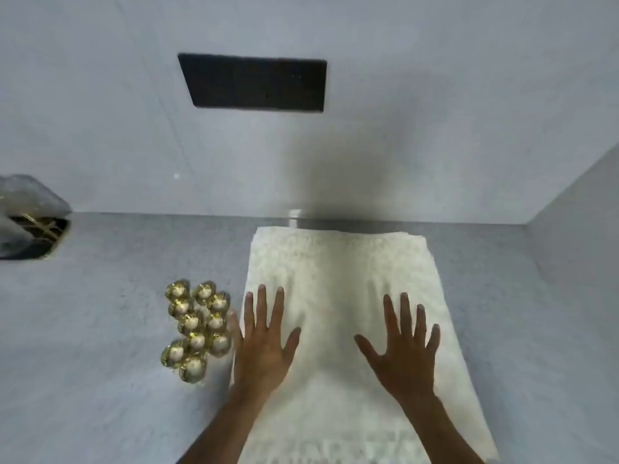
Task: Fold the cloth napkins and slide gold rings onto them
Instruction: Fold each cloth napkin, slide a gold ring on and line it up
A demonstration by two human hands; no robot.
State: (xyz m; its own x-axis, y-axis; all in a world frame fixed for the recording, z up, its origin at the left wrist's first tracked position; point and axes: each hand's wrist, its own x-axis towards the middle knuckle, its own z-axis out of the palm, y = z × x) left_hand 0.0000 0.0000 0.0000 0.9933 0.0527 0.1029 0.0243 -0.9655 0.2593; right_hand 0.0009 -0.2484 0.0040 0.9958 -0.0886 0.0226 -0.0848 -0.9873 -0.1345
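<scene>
A cream-white cloth napkin (338, 279) lies spread flat on the grey counter, reaching from the back wall toward me. My left hand (264, 343) rests palm down on its left part, fingers straight and spread. My right hand (403, 349) lies flat on its right part, fingers spread too. Several gold rings (197, 329) sit clustered on the counter just left of the napkin, close to my left hand's little finger.
The grey counter (100, 346) meets a pale wall at the back and a side wall on the right. A dark rectangular panel (254, 82) is set in the back wall. A dark tray with clear plastic wrapping (30, 226) sits at the far left edge.
</scene>
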